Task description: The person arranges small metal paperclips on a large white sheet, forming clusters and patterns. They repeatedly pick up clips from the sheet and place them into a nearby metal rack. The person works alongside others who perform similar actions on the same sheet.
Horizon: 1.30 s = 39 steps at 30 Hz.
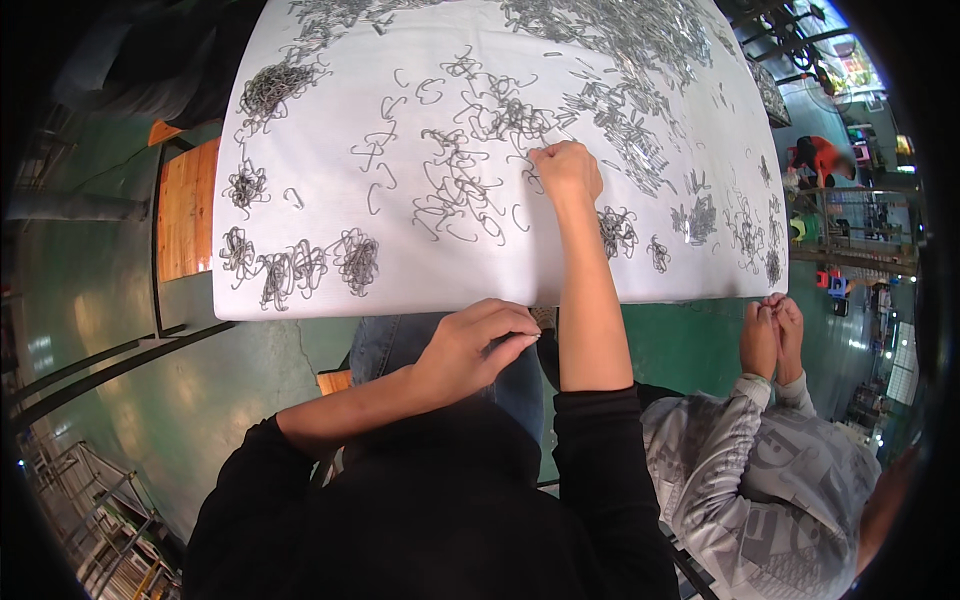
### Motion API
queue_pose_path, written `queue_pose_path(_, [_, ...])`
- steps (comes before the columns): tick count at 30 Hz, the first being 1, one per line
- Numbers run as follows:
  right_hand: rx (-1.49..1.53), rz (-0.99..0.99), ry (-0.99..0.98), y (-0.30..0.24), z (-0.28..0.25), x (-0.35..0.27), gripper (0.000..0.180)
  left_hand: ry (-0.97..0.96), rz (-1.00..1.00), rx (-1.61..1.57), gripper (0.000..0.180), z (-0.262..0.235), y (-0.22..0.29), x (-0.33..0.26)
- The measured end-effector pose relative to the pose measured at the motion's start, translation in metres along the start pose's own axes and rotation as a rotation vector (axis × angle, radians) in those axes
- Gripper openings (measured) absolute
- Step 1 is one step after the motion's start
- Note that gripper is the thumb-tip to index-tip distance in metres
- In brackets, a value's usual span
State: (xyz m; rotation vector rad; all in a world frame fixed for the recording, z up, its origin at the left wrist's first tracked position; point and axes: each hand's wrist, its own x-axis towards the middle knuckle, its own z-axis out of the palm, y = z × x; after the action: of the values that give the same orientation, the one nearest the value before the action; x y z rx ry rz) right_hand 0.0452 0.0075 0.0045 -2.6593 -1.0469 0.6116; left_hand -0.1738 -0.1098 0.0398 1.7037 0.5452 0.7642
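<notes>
My right hand (567, 174) reaches over the white tabletop (330, 200), fingers closed, at the edge of a loose pile of curved wire hooks (505, 118). Whatever it pinches is hidden beneath the fingers. My left hand (478, 348) hangs just off the table's near edge, thumb and fingertips brought together in a pinch. Anything between those tips is too small to make out. More scattered wire hooks (455, 190) lie left of my right hand. Short shiny metal strips (625, 120) are heaped to its right.
Tangled hook clumps (357, 262) line the near left edge, with a bigger heap (272, 90) farther back. Many strips (620, 30) cover the far side. A co-worker in a grey patterned top (760, 470) sits at right, both hands (771, 335) together by the table corner. A wooden stool (188, 210) stands left.
</notes>
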Motion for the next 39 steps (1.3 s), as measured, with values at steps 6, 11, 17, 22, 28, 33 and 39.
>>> queue_pose_path(6, [-0.198,0.002,-0.006,-0.014,0.01,0.014,0.025,-0.006,0.018,0.034,0.012,-0.003,0.003,-0.005])
queue_pose_path(11, [0.569,-0.165,-0.135,0.033,0.001,-0.009,0.019,0.004,0.06,0.063,0.012,-0.002,0.002,-0.005])
queue_pose_path(17, [1.159,-0.224,-0.114,0.074,-0.022,-0.114,0.012,-0.005,0.063,0.046,0.011,0.007,-0.001,-0.006])
queue_pose_path(22, [1.312,-0.21,0.034,0.086,-0.044,-0.209,0.034,0.03,0.116,0.076,0.016,0.016,0.0,-0.005])
queue_pose_path(28, [1.398,-0.184,0.172,0.091,-0.037,-0.251,0.033,0.033,0.046,0.041,0.024,0.027,0.003,-0.002])
queue_pose_path(33, [1.409,-0.174,0.301,0.094,-0.026,-0.249,0.031,-0.009,0.028,0.039,0.027,0.035,0.005,0.002])
queue_pose_path(39, [1.34,-0.414,0.542,0.099,-0.011,-0.247,0.028,-0.016,0.28,0.123,0.024,0.036,-0.013,0.029])
